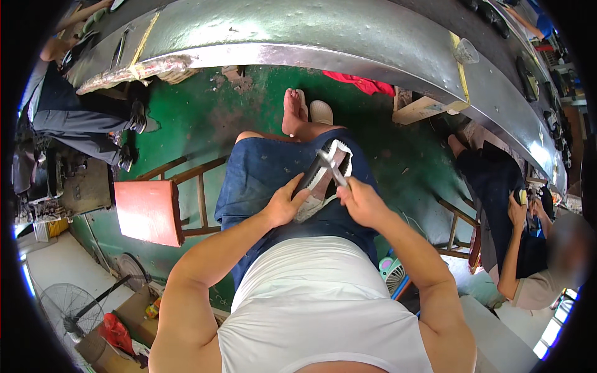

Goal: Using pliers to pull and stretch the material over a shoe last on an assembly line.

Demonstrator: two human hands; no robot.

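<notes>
Metal glints from the right grip (365, 202), which is closed around the near end of a tool (336, 170) whose exact kind I can't make out; its far end lies over the shoe (320, 189). That shoe, white-rimmed with a brown middle, sits aslant on the person's lap, and the left grip (286, 202) grasps its left side toward the lower end. I'd judge the step to be tool work along the shoe's rim, though whether tool and rim touch I can't tell. The next move seems to call for a firm left grip and a short, controlled stroke from the right, left fingers clear of its path. Under the shoe spreads a blue apron (252, 171), soft backing that could let it rock. Beyond the knees, a foot (291, 113), a pale clog (321, 112) and green floor (186, 112) leave some room before the front edge of the silver surface (348, 37). Left, apart from the apron, stands a stool (146, 211); a small green fan (390, 272) sits by the right forearm and a co-worker (491, 180) farther right, so elbow swings that way look riskier.
</notes>
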